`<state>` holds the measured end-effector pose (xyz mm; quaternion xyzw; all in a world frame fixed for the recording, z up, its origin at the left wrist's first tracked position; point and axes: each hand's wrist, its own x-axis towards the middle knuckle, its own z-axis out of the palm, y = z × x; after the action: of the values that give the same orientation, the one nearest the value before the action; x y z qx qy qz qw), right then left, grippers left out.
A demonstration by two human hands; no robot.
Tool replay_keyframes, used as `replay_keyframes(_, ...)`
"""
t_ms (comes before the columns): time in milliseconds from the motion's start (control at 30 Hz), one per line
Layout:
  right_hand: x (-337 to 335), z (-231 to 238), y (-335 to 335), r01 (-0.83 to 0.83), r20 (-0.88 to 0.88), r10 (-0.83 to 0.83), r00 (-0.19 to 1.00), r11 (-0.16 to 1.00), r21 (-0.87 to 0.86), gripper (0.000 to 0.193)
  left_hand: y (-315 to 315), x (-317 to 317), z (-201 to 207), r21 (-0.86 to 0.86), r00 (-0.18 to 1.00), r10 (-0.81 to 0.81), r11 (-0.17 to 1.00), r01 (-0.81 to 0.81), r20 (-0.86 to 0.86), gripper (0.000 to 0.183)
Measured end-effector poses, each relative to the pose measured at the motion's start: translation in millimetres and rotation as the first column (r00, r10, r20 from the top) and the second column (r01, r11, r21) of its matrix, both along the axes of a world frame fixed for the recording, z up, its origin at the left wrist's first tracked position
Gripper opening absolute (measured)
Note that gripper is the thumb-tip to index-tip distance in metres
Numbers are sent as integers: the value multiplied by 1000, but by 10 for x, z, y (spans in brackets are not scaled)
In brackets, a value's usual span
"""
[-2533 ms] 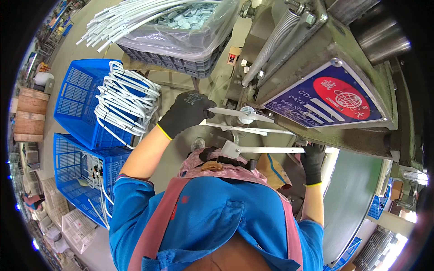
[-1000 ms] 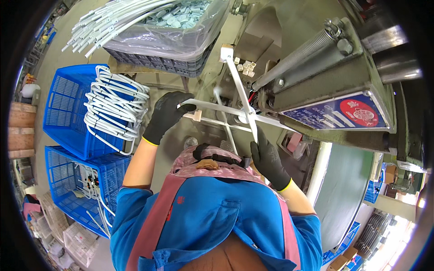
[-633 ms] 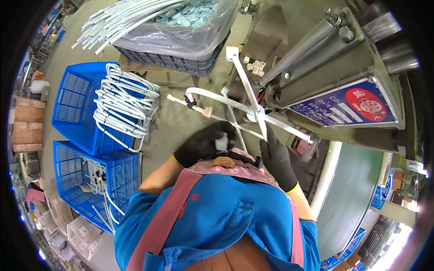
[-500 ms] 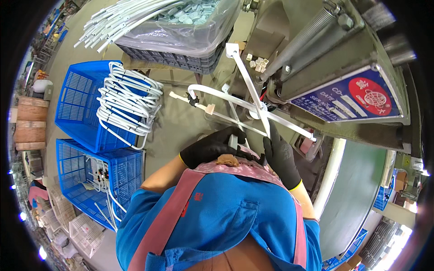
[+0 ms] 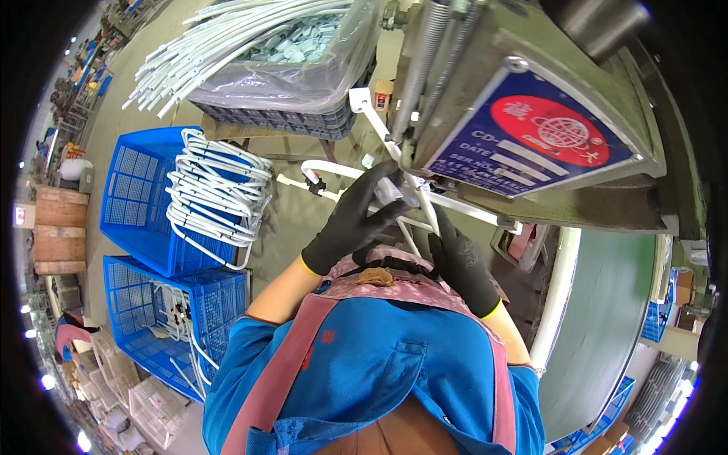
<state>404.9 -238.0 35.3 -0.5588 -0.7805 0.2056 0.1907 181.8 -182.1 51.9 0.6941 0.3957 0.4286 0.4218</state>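
Both hands wear black gloves with yellow cuffs. My right hand [image 5: 460,265] is closed on the lower end of a white metal tube [image 5: 427,211], part of a frame of crossed white tubes under the machine head. A square white plate [image 5: 360,99] caps the tube's far end. My left hand [image 5: 350,214] reaches up beside the crossing of the tubes. Between its thumb and fingers sits a small light grey piece [image 5: 388,192], too blurred to name. A curved white tube [image 5: 330,167] with a black clip [image 5: 317,184] lies just beyond this hand.
The machine [image 5: 485,83] with a blue nameplate overhangs the right. Two blue crates [image 5: 125,193] stand at left, the farther one stacked with bent white tubes [image 5: 212,189]. A plastic-lined dark crate [image 5: 288,123] behind holds straight tubes and small grey parts. A green surface [image 5: 603,318] lies right.
My left hand has moved up and away from my body to the tube crossing, carrying the small grey piece. My right hand stays on the tube. The view has shifted toward the machine.
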Motion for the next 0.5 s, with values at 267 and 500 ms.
replay_keyframes(267,5,8,-6,7,29,-10,1000,994,106,57,372,338,-52,433,884,28,879,200,-467,46)
replay_keyframes(500,-19,76,-26,95,-4,-95,995,995,-19,51,463,221,-224,403,842,-61,858,319,-536,60)
